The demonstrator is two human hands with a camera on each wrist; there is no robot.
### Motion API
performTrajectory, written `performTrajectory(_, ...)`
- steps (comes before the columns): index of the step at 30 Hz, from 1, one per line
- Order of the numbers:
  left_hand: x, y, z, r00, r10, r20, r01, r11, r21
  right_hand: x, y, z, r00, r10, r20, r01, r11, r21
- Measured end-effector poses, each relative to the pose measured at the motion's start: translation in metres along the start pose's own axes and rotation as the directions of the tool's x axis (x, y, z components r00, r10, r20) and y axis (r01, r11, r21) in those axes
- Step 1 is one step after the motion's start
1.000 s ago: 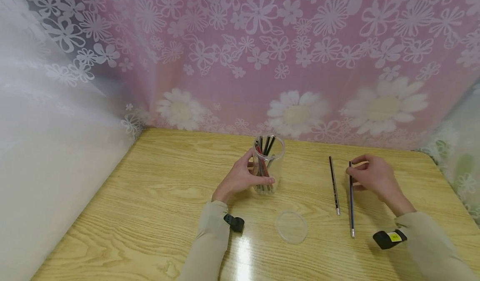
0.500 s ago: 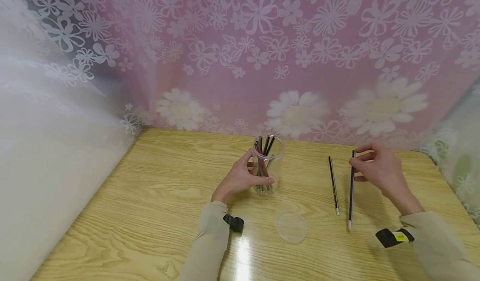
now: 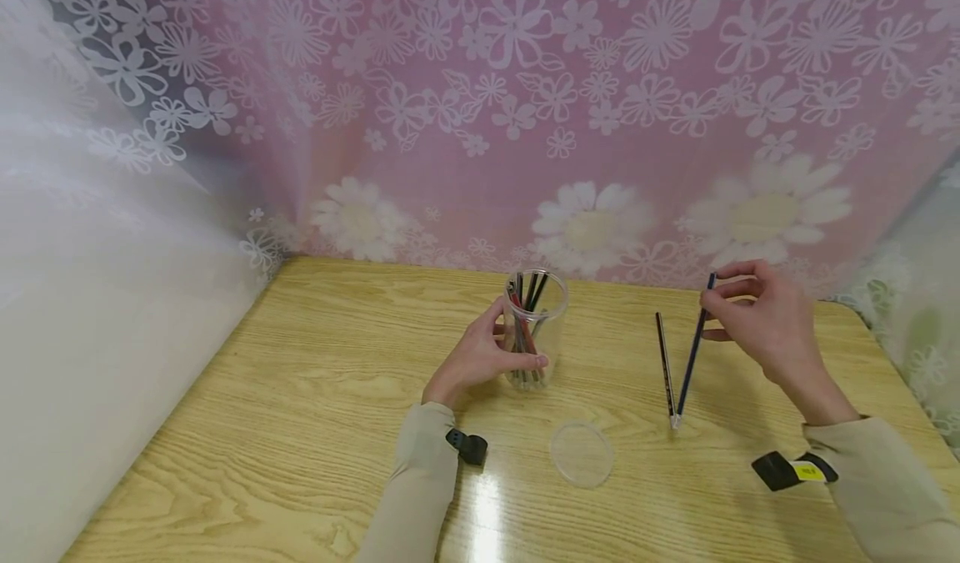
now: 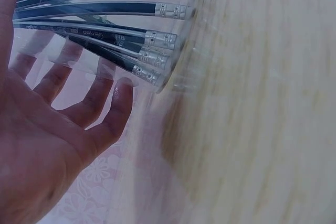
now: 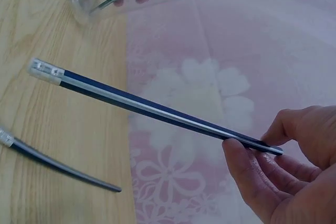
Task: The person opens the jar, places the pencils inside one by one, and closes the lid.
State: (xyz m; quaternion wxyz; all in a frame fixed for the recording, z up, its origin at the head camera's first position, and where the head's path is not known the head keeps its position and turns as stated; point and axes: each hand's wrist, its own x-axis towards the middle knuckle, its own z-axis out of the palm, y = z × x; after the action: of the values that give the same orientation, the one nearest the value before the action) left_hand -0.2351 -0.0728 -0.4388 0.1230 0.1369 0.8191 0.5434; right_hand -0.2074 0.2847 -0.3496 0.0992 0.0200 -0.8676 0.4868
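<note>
My left hand (image 3: 472,354) is curled round a clear plastic jar (image 3: 553,329), which stands upright and lidless on the table. Several pencils (image 4: 105,10) lean inside it, eraser ends down, one of them red. Between thumb and fingers my right hand (image 3: 772,321) pinches a dark blue pencil (image 3: 692,354) near its upper, eraserless end. This pencil slants down to the left, its silver-banded eraser end lowest, as the right wrist view also shows. Just left of it a black pencil (image 3: 665,367) lies on the table; in the head view their eraser ends overlap.
A clear round lid (image 3: 582,454) lies flat on the wood-grain table (image 3: 300,429), in front of the jar. Behind the table hangs a pink flowered curtain (image 3: 450,146), and a pale sheet (image 3: 120,296) closes off the left side.
My right hand has lifted the blue pencil up and away from me. Its eraser end has swung left towards the black pencil. The left hand and jar have stayed put.
</note>
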Motion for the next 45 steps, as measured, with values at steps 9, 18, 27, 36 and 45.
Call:
performTrajectory(9,0.000,0.001,0.000,1.000,0.003,0.000,-0.003,1.000,-0.005,0.002,-0.030,0.002,0.990,-0.104,-0.090,0.127,0.944,0.304)
performTrajectory(18,0.000,0.001,0.001,1.000,0.007,0.003,-0.007,1.000,-0.017,0.007,-0.060,0.006,0.959,-0.185,-0.214,0.277,0.766,0.580)
performTrajectory(27,0.001,0.000,0.001,1.000,0.021,-0.001,-0.021,1.000,-0.016,0.010,-0.090,0.012,0.916,-0.197,-0.349,0.388,0.658,0.645)
performTrajectory(36,0.003,-0.001,0.000,1.000,0.026,0.006,-0.026,0.999,-0.022,0.012,-0.113,0.018,0.898,-0.132,-0.419,0.421,0.531,0.735)
performTrajectory(45,0.002,0.000,0.000,1.000,0.023,0.000,-0.023,0.999,-0.023,0.017,-0.128,0.037,0.904,-0.134,-0.405,0.414,0.505,0.757)
